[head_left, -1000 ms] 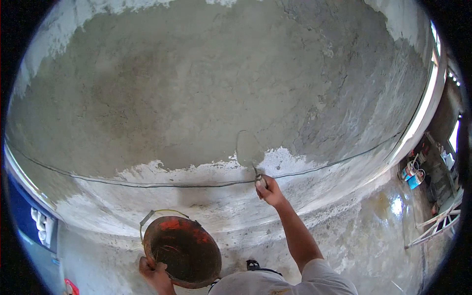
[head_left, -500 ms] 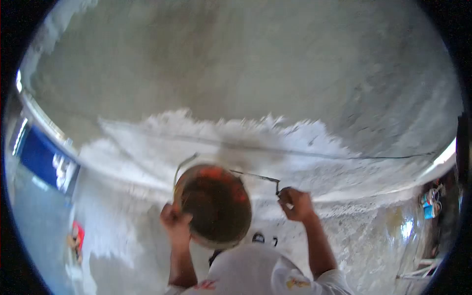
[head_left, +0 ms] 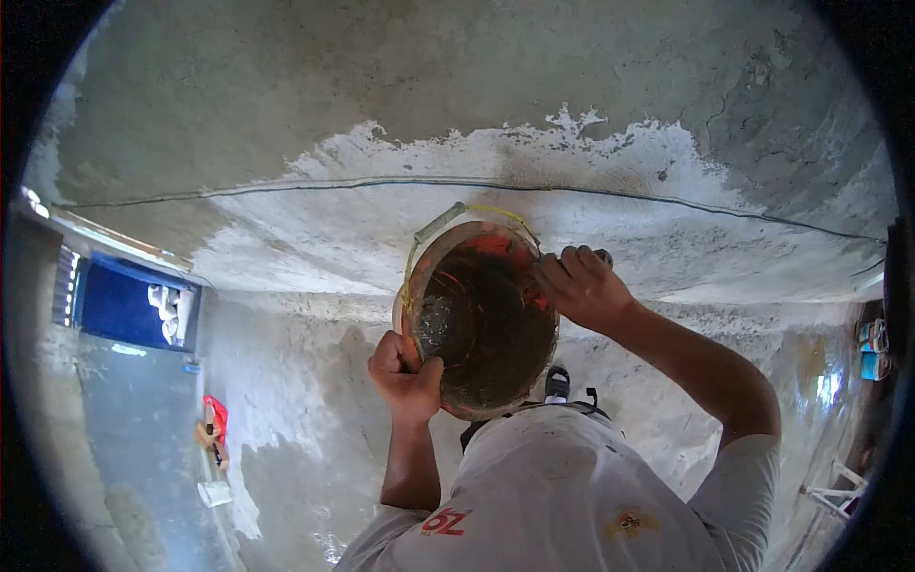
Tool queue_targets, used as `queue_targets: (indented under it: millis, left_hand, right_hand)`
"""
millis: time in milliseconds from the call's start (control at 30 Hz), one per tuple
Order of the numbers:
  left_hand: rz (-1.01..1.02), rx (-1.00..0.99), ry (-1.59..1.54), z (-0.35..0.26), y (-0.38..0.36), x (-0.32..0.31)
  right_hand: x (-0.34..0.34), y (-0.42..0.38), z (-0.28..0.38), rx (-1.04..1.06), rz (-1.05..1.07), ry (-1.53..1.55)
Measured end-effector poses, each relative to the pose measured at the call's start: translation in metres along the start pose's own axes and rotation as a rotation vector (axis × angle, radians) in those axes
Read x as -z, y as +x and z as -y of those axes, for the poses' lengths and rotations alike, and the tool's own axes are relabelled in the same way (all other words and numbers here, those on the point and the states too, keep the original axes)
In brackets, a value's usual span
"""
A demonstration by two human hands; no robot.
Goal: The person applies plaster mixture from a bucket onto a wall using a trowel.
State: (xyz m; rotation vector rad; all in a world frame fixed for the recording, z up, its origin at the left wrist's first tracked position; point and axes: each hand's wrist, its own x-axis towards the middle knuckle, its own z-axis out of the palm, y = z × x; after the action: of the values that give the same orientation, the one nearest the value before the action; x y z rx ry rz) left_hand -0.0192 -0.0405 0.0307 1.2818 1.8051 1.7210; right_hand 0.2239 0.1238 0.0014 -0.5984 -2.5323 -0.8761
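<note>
The left hand (head_left: pixel 405 381) grasps the near-left rim of one bucket (head_left: pixel 491 245), fingers bent around the outside and thumb over the edge. The right hand (head_left: pixel 579 286) is clenched around the handle of one tool (head_left: pixel 603 255) at the bucket's right rim; the dark handle end pokes out past the fist, and I cannot tell where the rest of the tool lies.

The bucket is between the two hands, in front of the person's shirt (head_left: pixel 562 486), its mouth facing the camera and wet grey mix (head_left: pixel 448 329) inside. Its single wire handle, with one grey grip (head_left: pixel 440 221), arches over the far-left rim.

One cable (head_left: pixel 457 181) runs across the wall (head_left: pixel 457 76). One sandal (head_left: pixel 558 381) shows just beside the bucket's lower right edge. Bare floor (head_left: pixel 315 419) stretches to both sides of the person; one red bag (head_left: pixel 216 418) lies well apart, to the left.
</note>
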Motion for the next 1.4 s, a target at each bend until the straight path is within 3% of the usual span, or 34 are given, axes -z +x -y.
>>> queue_targets:
  millis: [200, 267, 333, 367, 400, 467, 500, 567, 667, 800, 867, 1100, 1400]
  left_hand:
    - [0.093, -0.147, 0.114, 0.001, 0.02, -0.001]
    - [0.135, -0.14, 0.155, 0.002, 0.025, -0.001]
    - [0.157, -0.141, 0.192, 0.012, 0.029, 0.002]
    - [0.178, -0.141, 0.218, 0.015, 0.031, 0.004]
    - [0.174, -0.147, 0.225, 0.015, 0.033, 0.006]
    - [0.118, -0.089, 0.307, 0.013, 0.033, 0.013]
    - [0.111, -0.096, 0.311, 0.013, 0.034, 0.016]
    - [-0.043, -0.086, 0.278, 0.01, 0.035, 0.022]
    - [-0.162, -0.074, 0.176, 0.026, 0.034, 0.044]
    - [-0.26, 0.129, -0.004, 0.002, 0.036, 0.044]
    - [-0.238, 0.1, -0.138, 0.02, 0.035, 0.049]
    - [-0.199, 0.152, -0.263, -0.008, 0.032, 0.02]
    - [-0.234, 0.189, -0.287, -0.008, 0.021, -0.008]
  right_hand:
    - [-0.016, -0.005, 0.041, 0.135, -0.047, 0.139]
    - [-0.019, -0.004, 0.067, 0.066, -0.109, 0.241]
    - [-0.019, 0.002, 0.088, -0.08, -0.076, 0.451]
    - [-0.016, 0.006, 0.1, -0.253, 0.038, 0.648]
    - [-0.013, 0.013, 0.108, -0.251, 0.029, 0.651]
    - [-0.01, 0.027, 0.118, -0.596, 0.046, 0.904]
    - [-0.011, 0.03, 0.121, -0.591, 0.036, 0.906]
    - [-0.012, 0.033, 0.123, -0.893, -0.016, 1.014]
    - [0.006, 0.031, 0.099, -1.001, -0.076, 1.099]
    - [0.028, 0.015, 0.058, -0.951, -0.145, 1.026]
    - [0.033, 0.004, 0.039, -0.921, -0.174, 0.997]
    - [0.049, -0.048, -0.012, -0.851, -0.208, 0.953]
    - [-0.008, -0.101, -0.05, -0.945, -0.152, 0.938]
